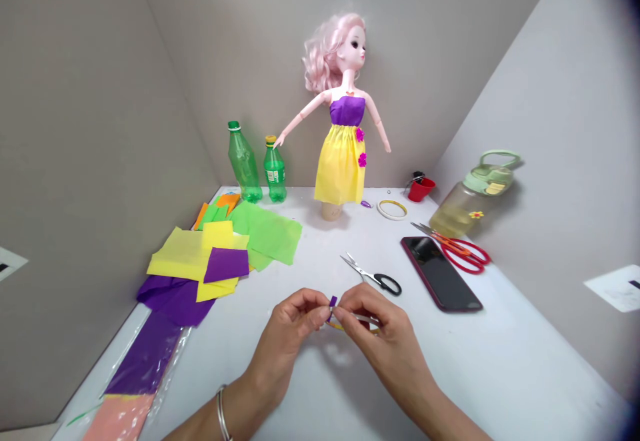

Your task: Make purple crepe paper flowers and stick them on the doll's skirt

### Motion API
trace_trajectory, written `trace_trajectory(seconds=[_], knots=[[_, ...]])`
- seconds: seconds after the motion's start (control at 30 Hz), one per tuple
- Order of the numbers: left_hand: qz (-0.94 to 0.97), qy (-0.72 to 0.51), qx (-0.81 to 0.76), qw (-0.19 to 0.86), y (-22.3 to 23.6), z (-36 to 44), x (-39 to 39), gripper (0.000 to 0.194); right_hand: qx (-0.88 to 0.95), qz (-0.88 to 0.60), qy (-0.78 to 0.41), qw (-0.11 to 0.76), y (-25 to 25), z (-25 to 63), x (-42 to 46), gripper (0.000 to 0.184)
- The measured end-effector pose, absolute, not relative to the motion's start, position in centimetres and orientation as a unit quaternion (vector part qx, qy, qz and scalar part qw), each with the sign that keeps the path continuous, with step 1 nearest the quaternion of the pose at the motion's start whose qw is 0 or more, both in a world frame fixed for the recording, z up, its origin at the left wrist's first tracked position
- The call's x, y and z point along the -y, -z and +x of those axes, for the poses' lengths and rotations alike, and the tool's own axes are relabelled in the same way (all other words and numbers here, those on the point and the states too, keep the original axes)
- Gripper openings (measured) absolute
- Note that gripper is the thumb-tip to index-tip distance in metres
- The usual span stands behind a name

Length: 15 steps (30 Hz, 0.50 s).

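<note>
My left hand [295, 324] is closed in a pinch, thumb and forefinger on a small purple strip [333, 301]. Close against it, my right hand [377, 321] pinches at the same spot and holds a thin white and yellow ring [369, 322], like a bangle, partly hidden by the fingers. The strip stands upright at the ring's left edge; whether it is wrapped around it, I cannot tell. Just beyond my right hand lie small black-handled scissors [373, 274], blades slightly apart. A similar ring [392, 210] rests farther back on the white table [310, 401].
A pink-haired doll [340, 161] in a purple and yellow dress stands at the back. Two green bottles [245, 168] and coloured sheets [175, 252] are on the left. At right are a phone [441, 273], red scissors [465, 254], a water bottle [465, 204] and a red bucket [421, 189].
</note>
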<state>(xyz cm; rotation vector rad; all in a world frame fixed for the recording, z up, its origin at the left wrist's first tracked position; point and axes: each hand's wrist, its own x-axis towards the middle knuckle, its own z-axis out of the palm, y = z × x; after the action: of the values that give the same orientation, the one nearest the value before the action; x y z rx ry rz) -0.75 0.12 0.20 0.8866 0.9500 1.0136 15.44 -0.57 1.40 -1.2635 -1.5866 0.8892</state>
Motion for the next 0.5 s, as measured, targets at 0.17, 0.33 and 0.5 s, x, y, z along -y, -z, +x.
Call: trace_trajectory(seconds=[0.17,0.33,0.5], knots=[[0.394,-0.449,-0.427,0.679,-0.34,-0.73,-0.07,0.015,0.641,-0.513,-0.35,0.451,-1.39,15.42,0.54,0.021],[0.402,-0.448,-0.423,0.677,-0.32,-0.76,0.07,0.014,0.644,-0.518,-0.342,0.448,-1.25,15.45,0.69,0.022],[0.387,-0.446,-0.429,0.684,-0.22,-0.6,-0.13,0.013,0.65,-0.519,-0.336,0.441,-0.98,15.4,0.7,0.021]])
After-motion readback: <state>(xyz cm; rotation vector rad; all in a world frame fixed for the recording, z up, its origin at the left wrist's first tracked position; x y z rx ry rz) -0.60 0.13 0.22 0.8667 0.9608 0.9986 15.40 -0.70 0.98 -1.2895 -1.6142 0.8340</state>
